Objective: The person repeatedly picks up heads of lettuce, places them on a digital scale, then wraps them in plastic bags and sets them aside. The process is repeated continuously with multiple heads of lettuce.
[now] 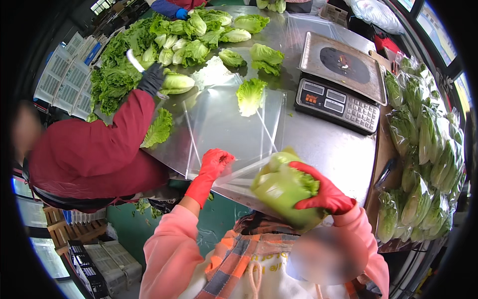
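My left hand (216, 162), in a red rubber glove, has its fingers curled above the near edge of a stack of clear plastic bags (227, 123). Whether film is pinched in those fingers, I cannot tell. My right hand (325, 187), gloved the same way, grips a head of leafy lettuce (283, 183) from its right side. That lettuce is blurred and hangs over the table's front edge, close to my body. Across the bags' right part lies a loose lettuce leaf (251, 97).
A digital scale (340, 82) stands at the right of the steel table (317, 157). Bagged lettuces (422, 149) line the far right, near a box cutter (385, 172). Left, a co-worker's black-gloved hand (151, 79) is by a knife (135, 61) and a lettuce heap (130, 45).
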`<state>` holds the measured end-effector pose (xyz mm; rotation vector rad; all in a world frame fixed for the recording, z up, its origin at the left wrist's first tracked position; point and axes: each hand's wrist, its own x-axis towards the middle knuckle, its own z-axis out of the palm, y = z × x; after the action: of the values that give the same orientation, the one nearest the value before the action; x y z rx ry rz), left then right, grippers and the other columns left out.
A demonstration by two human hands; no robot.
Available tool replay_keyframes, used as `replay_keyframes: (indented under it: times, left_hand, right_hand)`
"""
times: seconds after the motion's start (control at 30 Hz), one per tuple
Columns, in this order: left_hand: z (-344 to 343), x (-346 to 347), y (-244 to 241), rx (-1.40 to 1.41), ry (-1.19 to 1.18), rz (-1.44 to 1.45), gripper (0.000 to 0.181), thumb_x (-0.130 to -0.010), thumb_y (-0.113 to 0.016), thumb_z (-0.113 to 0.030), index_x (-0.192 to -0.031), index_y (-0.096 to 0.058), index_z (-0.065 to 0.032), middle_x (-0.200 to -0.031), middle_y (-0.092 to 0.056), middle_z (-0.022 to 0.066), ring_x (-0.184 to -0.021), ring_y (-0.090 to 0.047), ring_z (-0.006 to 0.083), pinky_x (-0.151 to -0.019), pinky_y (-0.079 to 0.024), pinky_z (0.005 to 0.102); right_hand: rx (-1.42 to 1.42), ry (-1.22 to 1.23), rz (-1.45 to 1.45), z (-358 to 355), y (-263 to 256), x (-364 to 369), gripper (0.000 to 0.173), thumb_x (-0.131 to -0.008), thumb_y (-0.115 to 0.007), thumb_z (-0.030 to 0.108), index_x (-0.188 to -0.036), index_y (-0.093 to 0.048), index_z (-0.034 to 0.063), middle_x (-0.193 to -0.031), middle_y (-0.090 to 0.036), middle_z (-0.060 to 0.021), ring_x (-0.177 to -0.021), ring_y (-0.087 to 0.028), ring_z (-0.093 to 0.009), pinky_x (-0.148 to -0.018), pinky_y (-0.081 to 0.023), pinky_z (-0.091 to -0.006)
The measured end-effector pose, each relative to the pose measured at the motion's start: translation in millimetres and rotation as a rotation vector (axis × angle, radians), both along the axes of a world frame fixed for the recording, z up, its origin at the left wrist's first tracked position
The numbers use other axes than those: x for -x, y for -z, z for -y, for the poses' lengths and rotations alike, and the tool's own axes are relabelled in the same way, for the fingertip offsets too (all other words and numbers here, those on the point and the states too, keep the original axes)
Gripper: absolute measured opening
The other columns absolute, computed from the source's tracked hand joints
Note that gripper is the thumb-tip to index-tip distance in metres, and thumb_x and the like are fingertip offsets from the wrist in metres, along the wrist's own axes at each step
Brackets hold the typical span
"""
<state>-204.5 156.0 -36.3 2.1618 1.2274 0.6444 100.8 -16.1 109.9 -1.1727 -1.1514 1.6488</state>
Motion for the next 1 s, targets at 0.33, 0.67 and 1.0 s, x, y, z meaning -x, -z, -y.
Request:
replay_keyframes:
  times: [0.33,0.67,1.0]
  left_hand:
    - [24.1,-31.6,-108.8,0.217,0.042,0.192,0.008,-0.083,-0.067,-0.009,-0.082,-0.063,-0.0019,-0.074,-0.059,0.0056,-0.071,-0.055,0.0140,-0.063,-0.045,0.0283]
    - [11.4,-75.1,-126.6,-0.283,0.271,0.116,0.004,-0.074,-0.065,-0.009,-0.077,-0.064,-0.0108,-0.072,-0.061,0.0072,-0.071,-0.057,0.0291,-0.062,-0.047,0.0392]
    - [40.4,-132.4,-136.0,-0.292,0.501,-0.109,0.009,-0.077,-0.065,-0.009,-0.086,-0.065,-0.0090,-0.082,-0.064,0.0078,-0.081,-0.059,0.0304,-0.071,-0.048,0.0382]
  right_hand:
    - [0.134,0.203,-0.110,-27.2,32.3,62.7,0.084,-0.067,-0.082,0.008,-0.139,-0.039,0.0143,-0.129,-0.051,-0.0097,-0.119,-0.048,-0.022,-0.100,-0.040,-0.0339]
    - [0.158,0.255,0.064,-20.0,42.3,60.8,0.086,-0.066,-0.081,0.022,-0.138,-0.038,0.0094,-0.130,-0.049,-0.0165,-0.121,-0.048,-0.027,-0.100,-0.040,-0.0363]
    - [0.130,0.386,-0.127,-21.9,42.0,65.4,0.084,-0.068,-0.081,0.014,-0.139,-0.037,0.0077,-0.124,-0.054,-0.0103,-0.114,-0.052,-0.022,-0.096,-0.043,-0.0348]
